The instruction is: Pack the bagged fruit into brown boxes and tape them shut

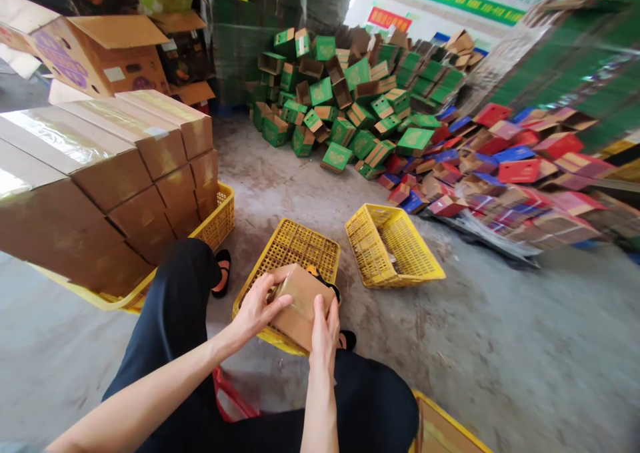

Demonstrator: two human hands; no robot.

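Note:
Between my two hands is a small brown cardboard box (pixel 299 301), held over a yellow plastic crate (pixel 285 236) that lies between my feet. My left hand (pixel 261 304) grips the box's left side, thumb across its top. On the right side, my right hand (pixel 325 323) presses with thumb and fingers against the cardboard. A strip of clear tape seems to run over the box. Just behind the box, a dark and yellow object (pixel 327 283) rests on the crate, mostly hidden, so its kind is unclear.
At left, taped brown cartons (pixel 145 206) fill a long yellow crate (pixel 227 209). A tilted yellow basket (pixel 365 246) stands to the right. Green boxes (pixel 335 156) and red and blue boxes (pixel 520 171) lie heaped ahead. Another yellow-rimmed crate (pixel 453 421) sits by my right knee.

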